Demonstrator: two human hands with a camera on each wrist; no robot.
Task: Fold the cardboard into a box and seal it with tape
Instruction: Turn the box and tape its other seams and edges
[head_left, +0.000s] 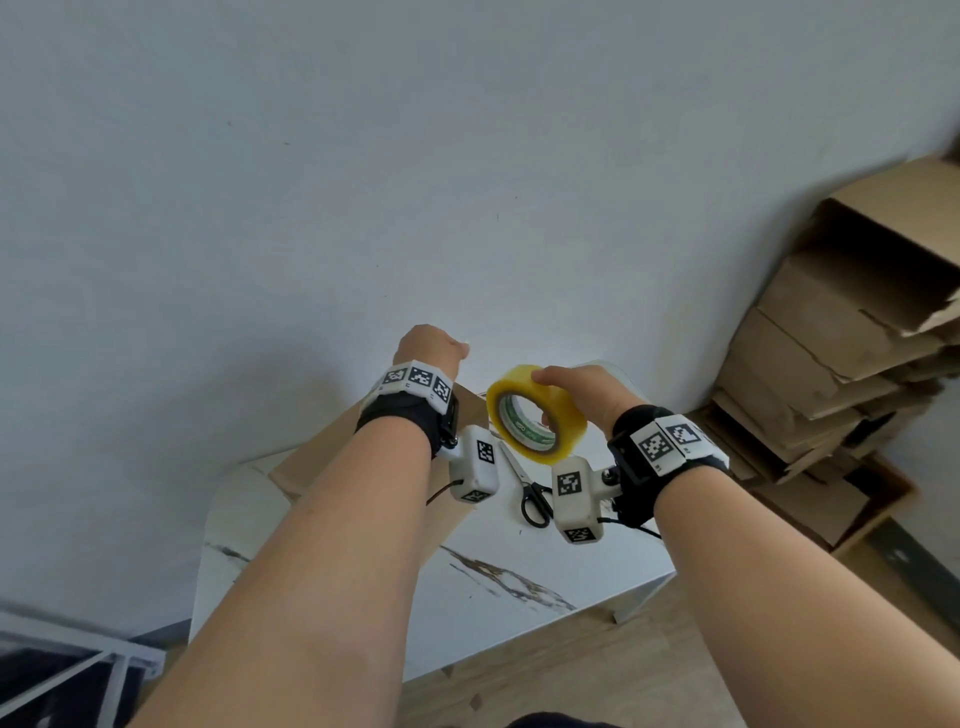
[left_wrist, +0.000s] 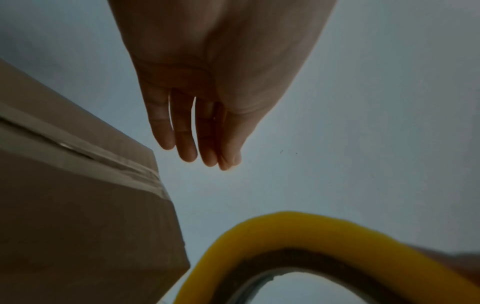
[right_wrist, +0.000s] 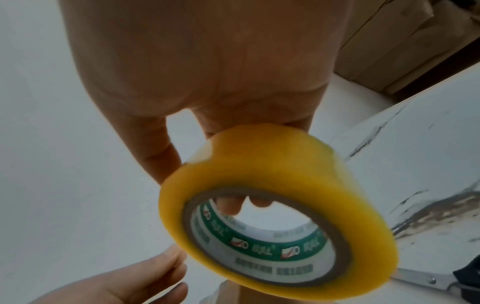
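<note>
My right hand (head_left: 576, 389) holds a yellow roll of tape (head_left: 535, 413) up in the air, thumb on the outer rim and fingers through the core, as the tape roll (right_wrist: 280, 216) shows in the right wrist view. My left hand (head_left: 431, 345) is raised just left of the roll, its fingers (left_wrist: 187, 131) straight and together, holding nothing. The brown cardboard box (head_left: 322, 447) stands on the table under my left forearm; a taped seam (left_wrist: 85, 152) runs along the box (left_wrist: 78, 216) in the left wrist view.
Black-handled scissors (head_left: 532, 493) lie on the white marble-patterned table (head_left: 498, 587) below the roll. A stack of flattened and opened cardboard boxes (head_left: 841, 343) fills the right corner by the wall. A white metal frame (head_left: 78, 660) stands at lower left.
</note>
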